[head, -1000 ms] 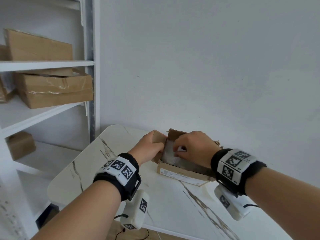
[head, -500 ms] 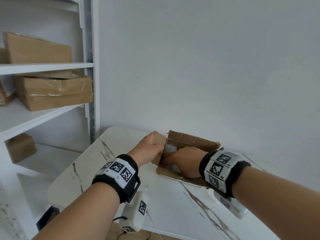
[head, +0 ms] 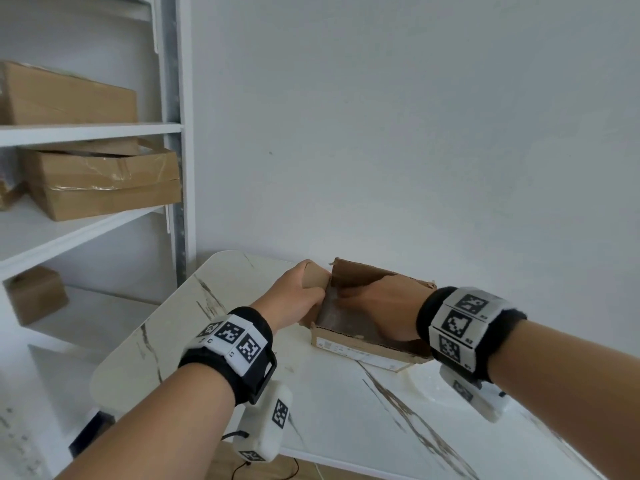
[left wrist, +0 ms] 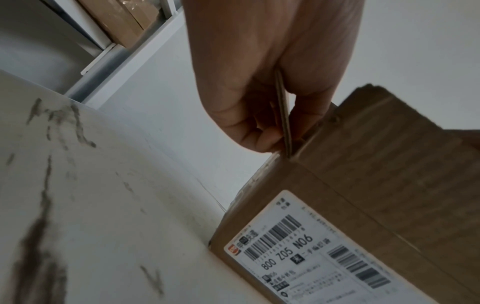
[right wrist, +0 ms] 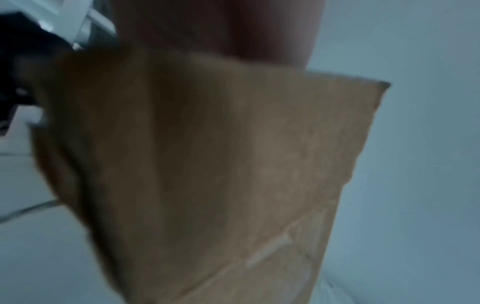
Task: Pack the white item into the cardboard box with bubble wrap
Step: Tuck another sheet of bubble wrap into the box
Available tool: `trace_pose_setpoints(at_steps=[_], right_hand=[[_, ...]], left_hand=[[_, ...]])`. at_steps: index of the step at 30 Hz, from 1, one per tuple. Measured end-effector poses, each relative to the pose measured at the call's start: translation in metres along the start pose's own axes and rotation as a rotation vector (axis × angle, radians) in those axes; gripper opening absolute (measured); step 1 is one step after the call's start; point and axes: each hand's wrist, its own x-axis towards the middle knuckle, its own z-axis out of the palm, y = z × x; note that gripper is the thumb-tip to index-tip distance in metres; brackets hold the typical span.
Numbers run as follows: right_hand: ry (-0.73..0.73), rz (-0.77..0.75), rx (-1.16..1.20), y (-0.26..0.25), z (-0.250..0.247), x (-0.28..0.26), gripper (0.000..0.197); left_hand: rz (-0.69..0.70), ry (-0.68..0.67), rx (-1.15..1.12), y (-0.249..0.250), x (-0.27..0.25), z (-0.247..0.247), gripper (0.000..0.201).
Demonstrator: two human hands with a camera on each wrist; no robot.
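Note:
A brown cardboard box [head: 363,351] with a shipping label [left wrist: 306,257] stands open on the marble table [head: 214,341]. My left hand [head: 313,289] pinches the box's upright left flap [head: 316,277] between thumb and fingers [left wrist: 259,139]. My right hand [head: 349,293] reaches down inside the box, over greyish bubble wrap [head: 330,315] that lines the left inner side. Its fingertips are hidden by the box. The white item is out of sight. The right wrist view is blurred and filled by a box wall [right wrist: 207,164].
A white shelf unit [head: 173,202] at the left carries several cardboard boxes [head: 100,181]. A plain wall [head: 415,133] rises right behind the table. Bare marble lies in front of the box [head: 346,410], and the table's front edge [head: 329,465] is near.
My right hand has gone from the top of the box down deep into it, pushing the bubble wrap inside. The left hand has kept its hold on the flap.

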Motion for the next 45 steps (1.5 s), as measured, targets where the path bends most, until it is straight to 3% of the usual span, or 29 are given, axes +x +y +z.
trace_pose_setpoints(at_steps=[5,8,10,12,16,20,28,30,32,34,38,45], right_hand=[[-0.108,-0.049,-0.067,-0.016,-0.006,0.012,0.046],[-0.092,-0.088,-0.071,-0.01,-0.003,0.016,0.052],[0.001,-0.049,-0.023,-0.003,-0.005,0.013,0.036],[0.069,-0.06,-0.044,0.002,-0.008,0.008,0.035],[0.025,-0.158,-0.063,-0.002,0.0,0.004,0.035],[-0.028,-0.154,0.025,-0.004,0.01,0.009,0.048],[-0.122,-0.035,-0.051,-0.015,0.011,0.017,0.045],[-0.086,-0.019,0.067,-0.014,0.009,0.012,0.046],[0.042,-0.009,0.184,-0.009,0.004,0.001,0.046],[0.172,0.153,0.347,0.006,-0.002,-0.014,0.043],[0.149,0.428,0.433,0.032,-0.003,-0.036,0.037],[0.088,0.514,0.365,0.029,-0.01,-0.035,0.017]], left_hand=[[0.008,-0.001,0.01,0.001,0.0,0.001,0.027],[-0.004,0.0,0.022,0.003,0.0,0.001,0.028],[0.0,0.003,0.044,0.005,0.001,0.002,0.029],[0.002,0.004,0.055,0.005,0.003,0.003,0.029],[-0.013,0.017,0.038,0.004,0.002,0.003,0.027],[0.002,0.018,0.056,0.004,0.0,0.001,0.027],[-0.008,0.018,0.126,0.009,0.002,0.002,0.026],[0.005,0.023,0.144,0.009,0.0,0.003,0.027],[0.016,0.025,0.145,0.009,-0.003,0.004,0.026],[0.027,0.043,0.138,0.008,-0.004,0.006,0.025],[0.033,0.091,0.109,0.009,-0.005,0.015,0.023],[0.011,0.093,0.136,0.011,-0.002,0.02,0.023]])
